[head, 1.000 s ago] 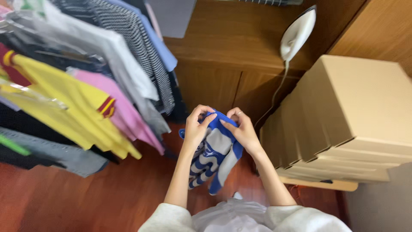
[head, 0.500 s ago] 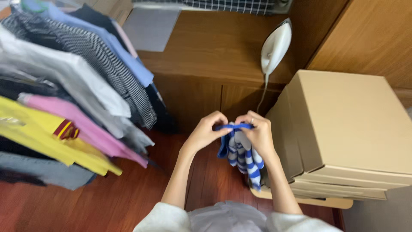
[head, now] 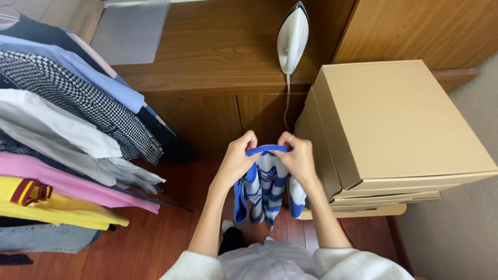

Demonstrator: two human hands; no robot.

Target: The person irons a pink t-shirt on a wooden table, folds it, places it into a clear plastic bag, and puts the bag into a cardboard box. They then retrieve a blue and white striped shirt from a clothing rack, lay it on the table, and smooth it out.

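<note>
Compared with half a second back, the view has tipped so the wooden cabinet (head: 207, 57) fills more of the top, the iron (head: 292, 36) now stands nearly dead centre above the hands, and the blue and white striped garment (head: 265, 189) hangs straighter, its blue edge pulled level between the two hands where earlier it drooped off to the right hand's side. Count it up: one garment in hand, one white iron on the cabinet top with one cord (head: 286, 106) trailing down the cabinet front, one translucent sheet (head: 129, 28) lying at the cabinet's left end, and a stack of cardboard boxes (head: 394, 124) just right of the cabinet, at least three layers showing at its edge. Left of the cabinet hangs a row of clothes (head: 67, 150), about eight pieces, from pale blue and houndstooth through white and pink to yellow and denim. The left hand (head: 236, 161) has its fingers closed, pinching the blue edge at its left end; the right hand (head: 296, 155) has its fingers curled shut on the same edge at the other end, a ring on one finger. The garment dangles in front of the cabinet doors, above the red-brown wooden floor (head: 129, 249), just beside the box stack
</note>
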